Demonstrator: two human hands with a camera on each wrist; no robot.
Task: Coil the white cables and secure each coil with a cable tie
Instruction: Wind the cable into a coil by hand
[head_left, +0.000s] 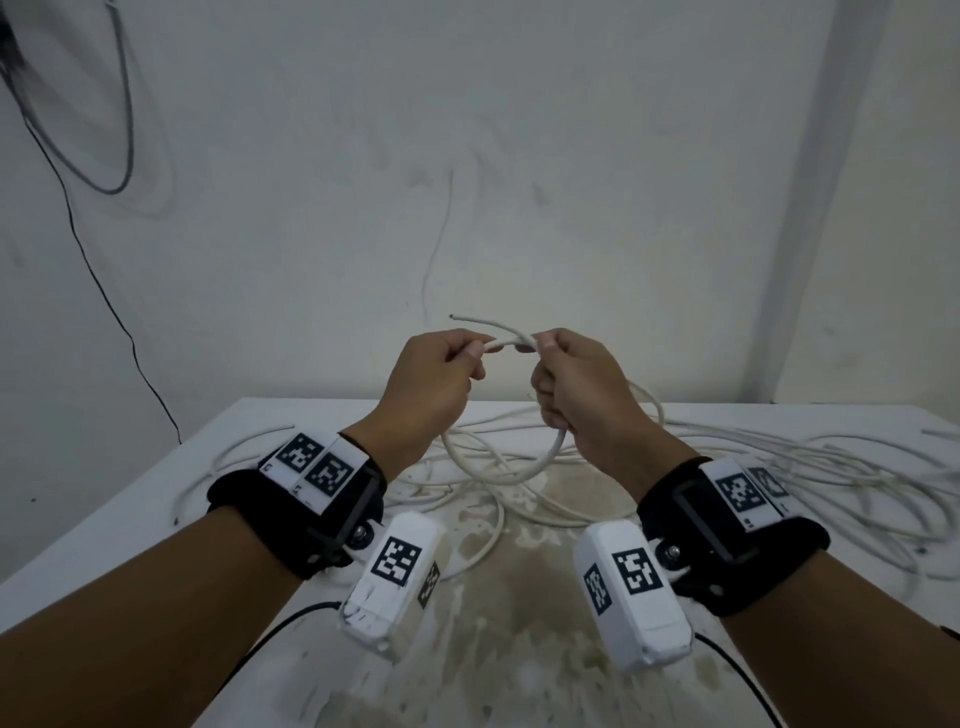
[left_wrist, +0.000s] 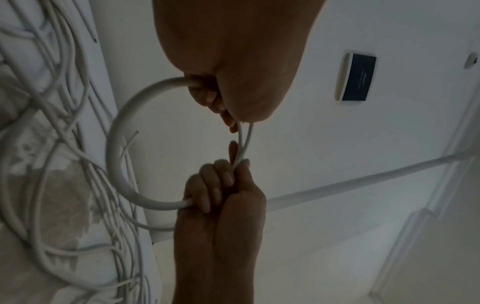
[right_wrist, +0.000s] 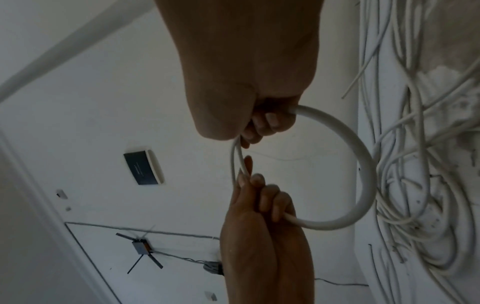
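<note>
Dim, flat indoor light, soft shadows, wrist views dark, wide-angle edge distortion

The white cable (head_left: 524, 470) has a smooth, matt plastic jacket; its cut end (head_left: 453, 316) shows a dark core. The loose cables (head_left: 841, 467) on the table carry the same smooth white jacket. The table top (head_left: 156, 499) is white and matt, with a worn, stained patch (head_left: 519, 623) where the finish looks rough and flaked. The wrist bands (head_left: 249, 499) are black, matt cloth. The camera housings (head_left: 389, 577) are white, smooth plastic with printed black-and-white marker labels; a shiny metal screw (head_left: 360, 531) sits at the mount. The wall (head_left: 519, 156) is matt, painted and scuffed. The wall panel (left_wrist: 358, 77) has a dark, smooth face.
</note>
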